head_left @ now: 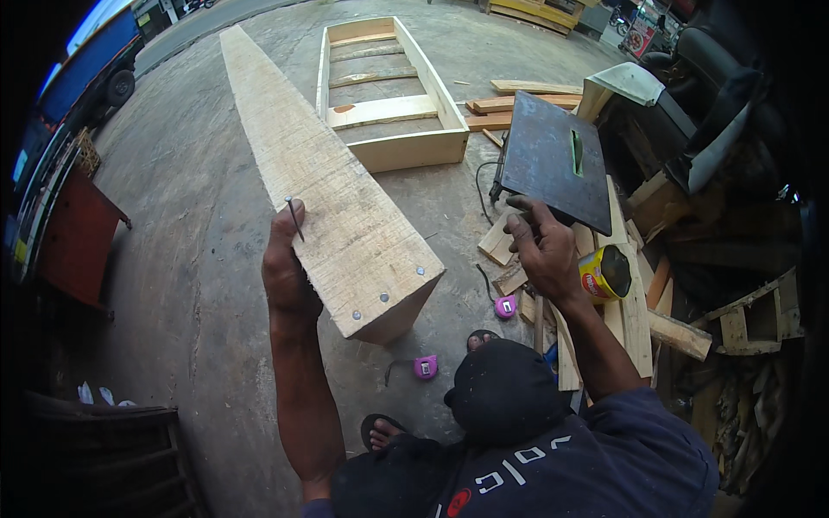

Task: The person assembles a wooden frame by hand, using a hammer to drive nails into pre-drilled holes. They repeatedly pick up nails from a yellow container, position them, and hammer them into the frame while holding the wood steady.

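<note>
A long rough-sawn wooden board (pixel 363 203), joined at its near end to a wooden side piece, slants away from me. My left hand (pixel 289 263) is closed round its left edge, thumb on top. Beside that thumb a nail (pixel 295 219) stands tilted at the board's edge; whether its point is in the wood I cannot tell. Several nail heads (pixel 384 298) sit in the board's near end. My right hand (pixel 546 250) hovers apart from the board, fingers half bent and spread, nothing visible in them. It is nearest a dark metal table plate (pixel 553 164) with a slot.
A wooden frame with slats (pixel 453 138) lies on the concrete beyond. At right are a yellow tin (pixel 603 274), timber offcuts (pixel 678 332) and a dark seat (pixel 712 60). Purple tape measures (pixel 426 367) (pixel 505 306) rest on the floor. A red cabinet (pixel 78 229) stands left.
</note>
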Tool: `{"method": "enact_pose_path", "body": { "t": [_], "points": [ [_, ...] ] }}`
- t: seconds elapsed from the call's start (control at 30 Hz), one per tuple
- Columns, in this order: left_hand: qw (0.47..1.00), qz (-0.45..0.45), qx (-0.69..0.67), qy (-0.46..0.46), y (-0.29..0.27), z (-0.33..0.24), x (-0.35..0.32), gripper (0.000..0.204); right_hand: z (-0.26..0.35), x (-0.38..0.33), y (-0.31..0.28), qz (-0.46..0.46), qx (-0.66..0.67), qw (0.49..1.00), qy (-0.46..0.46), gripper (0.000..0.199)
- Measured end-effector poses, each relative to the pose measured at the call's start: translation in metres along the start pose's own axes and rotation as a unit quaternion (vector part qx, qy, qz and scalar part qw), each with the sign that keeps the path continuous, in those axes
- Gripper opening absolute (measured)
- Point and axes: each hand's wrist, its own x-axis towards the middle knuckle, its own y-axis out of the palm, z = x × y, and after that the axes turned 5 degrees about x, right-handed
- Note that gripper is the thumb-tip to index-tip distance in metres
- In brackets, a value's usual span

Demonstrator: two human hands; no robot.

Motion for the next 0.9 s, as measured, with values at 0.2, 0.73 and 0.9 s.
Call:
{"method": "enact_pose_path", "body": {
  "t": [0.2,0.73,0.9],
  "points": [
    [0.997,-0.072,0.014,-0.009,0.016,-0.009,-0.005,0.072,-0.192,-0.167,0.002,0.196,-0.324,0.86,0.341,0.066],
    [0.999,-0.027,0.027,0.003,-0.01,0.001,0.001,0.056,-0.027,-0.057,-0.028,0.065,0.246,0.947,0.195,0.038],
    [1.0,-0.001,0.008,0.012,-0.009,0.004,0.003,0.056,0.118,0.027,-0.064,0.208,0.007,0.971,-0.117,0.05]
  ]
}}
